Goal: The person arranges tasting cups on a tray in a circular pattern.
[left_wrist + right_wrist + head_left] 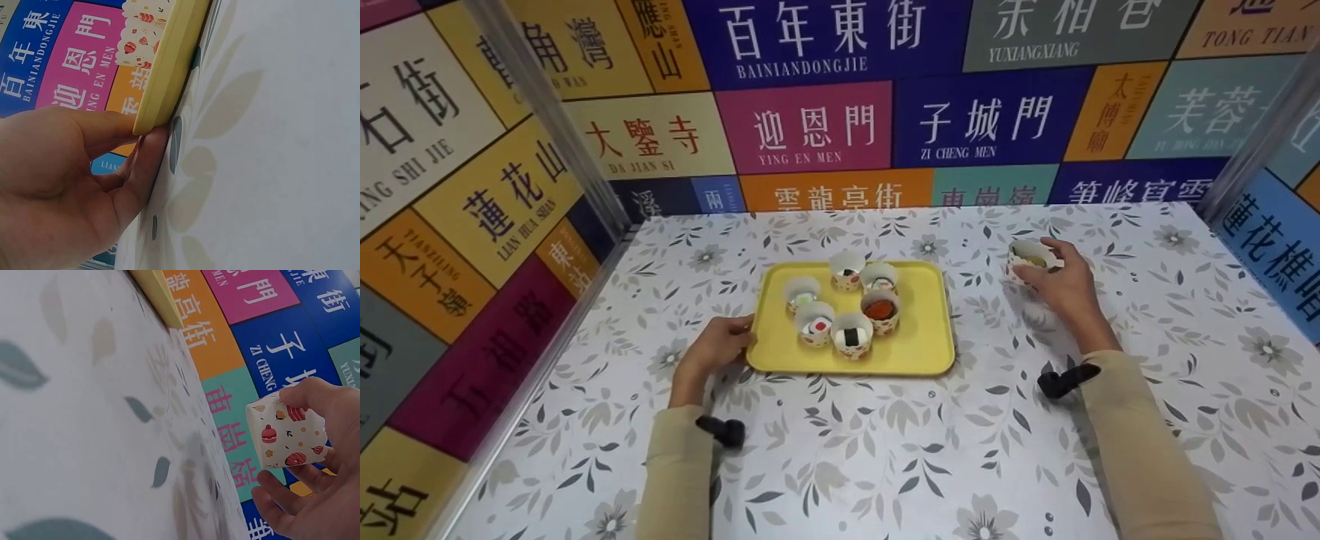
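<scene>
My left hand (718, 346) pinches the left edge of a yellow tray (915, 352), thumb on the rim and fingers beneath it, seen close in the left wrist view. Several printed paper baking cups stand on the tray in a rough ring, each with a small sushi-like piece inside. One holds an orange-red topping (880, 310), another a white piece with a black band (852, 337). Off to the right, my right hand (1069, 289) holds another paper baking cup (289, 433) between thumb and fingers, raised off the table. Something yellowish-green (1035, 259) lies in it.
A white tablecloth (840, 450) with grey leaves and flowers covers the table. Colourful panels with Chinese place names (810, 124) wall the back and both sides. Small black devices (721, 432) are strapped at both wrists.
</scene>
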`<state>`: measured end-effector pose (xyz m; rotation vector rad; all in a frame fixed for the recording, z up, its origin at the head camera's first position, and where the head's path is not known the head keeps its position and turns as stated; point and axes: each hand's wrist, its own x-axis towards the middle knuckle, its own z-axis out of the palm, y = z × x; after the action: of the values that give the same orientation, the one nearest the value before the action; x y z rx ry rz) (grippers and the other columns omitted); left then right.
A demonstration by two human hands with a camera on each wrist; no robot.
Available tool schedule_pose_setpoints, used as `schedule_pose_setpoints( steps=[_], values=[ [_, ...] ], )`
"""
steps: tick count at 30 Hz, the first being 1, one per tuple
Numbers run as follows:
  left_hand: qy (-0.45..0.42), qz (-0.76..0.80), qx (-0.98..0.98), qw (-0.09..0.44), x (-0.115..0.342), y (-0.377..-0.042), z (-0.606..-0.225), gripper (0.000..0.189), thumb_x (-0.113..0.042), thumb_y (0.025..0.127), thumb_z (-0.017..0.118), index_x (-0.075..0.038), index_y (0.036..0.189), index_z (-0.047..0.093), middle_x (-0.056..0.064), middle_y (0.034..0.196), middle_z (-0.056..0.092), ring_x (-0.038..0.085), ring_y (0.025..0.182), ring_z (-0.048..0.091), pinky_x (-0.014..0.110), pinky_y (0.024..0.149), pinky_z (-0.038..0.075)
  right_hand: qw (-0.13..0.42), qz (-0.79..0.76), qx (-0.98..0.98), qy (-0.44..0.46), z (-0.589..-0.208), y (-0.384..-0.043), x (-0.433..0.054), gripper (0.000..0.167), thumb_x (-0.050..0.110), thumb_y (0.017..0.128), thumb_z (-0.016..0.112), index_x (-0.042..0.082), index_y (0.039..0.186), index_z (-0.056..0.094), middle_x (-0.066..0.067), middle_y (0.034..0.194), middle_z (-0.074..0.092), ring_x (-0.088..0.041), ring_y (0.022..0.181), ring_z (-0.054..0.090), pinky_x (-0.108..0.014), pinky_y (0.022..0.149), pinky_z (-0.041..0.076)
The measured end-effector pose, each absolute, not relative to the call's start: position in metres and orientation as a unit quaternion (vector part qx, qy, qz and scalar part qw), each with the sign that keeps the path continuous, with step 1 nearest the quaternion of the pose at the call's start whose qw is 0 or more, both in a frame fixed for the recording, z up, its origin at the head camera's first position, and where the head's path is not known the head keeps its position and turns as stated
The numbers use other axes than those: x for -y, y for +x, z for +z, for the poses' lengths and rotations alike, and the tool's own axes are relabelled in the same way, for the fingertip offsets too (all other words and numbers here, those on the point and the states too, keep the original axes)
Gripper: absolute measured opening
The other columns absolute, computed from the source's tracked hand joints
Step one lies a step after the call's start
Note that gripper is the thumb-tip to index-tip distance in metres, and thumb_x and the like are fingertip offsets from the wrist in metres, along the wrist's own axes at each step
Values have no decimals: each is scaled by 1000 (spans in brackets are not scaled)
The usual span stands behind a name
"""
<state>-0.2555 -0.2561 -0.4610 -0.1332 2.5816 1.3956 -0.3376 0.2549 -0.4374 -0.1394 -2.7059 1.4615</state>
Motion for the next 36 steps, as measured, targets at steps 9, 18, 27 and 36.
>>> schedule_pose_setpoints(
  steps=[9,18,27,36],
  values=[
    [-47,472,-875,95,256,-256,-462,43,-6,101,52,-5,144,53,23,122,69,11,75,65,24,67,55,25,473,880,-32,-432,-336,-236,84,45,90,71,18,158,31,-20,160,30,-35,127,50,-40,93,46],
    [-45,474,-873,104,256,-255,-461,44,-6,101,52,-4,144,52,24,120,69,12,74,66,28,69,57,-6,467,884,7,-440,-332,-220,86,43,89,73,18,158,29,-20,161,27,-36,129,47,-44,96,45],
    [-44,472,-874,102,258,-256,-461,43,-7,101,52,-5,144,53,23,119,70,11,74,66,25,68,56,-25,460,887,21,-441,-332,-204,82,39,89,74,18,156,33,-18,162,28,-34,126,46,-42,94,44],
    [-52,488,-865,106,257,-255,-462,43,-8,102,51,-7,145,52,22,124,69,11,81,68,26,72,57,-42,437,898,41,-440,-330,-193,80,42,90,71,18,156,33,-17,160,31,-31,117,50,-37,87,46]
  ],
)
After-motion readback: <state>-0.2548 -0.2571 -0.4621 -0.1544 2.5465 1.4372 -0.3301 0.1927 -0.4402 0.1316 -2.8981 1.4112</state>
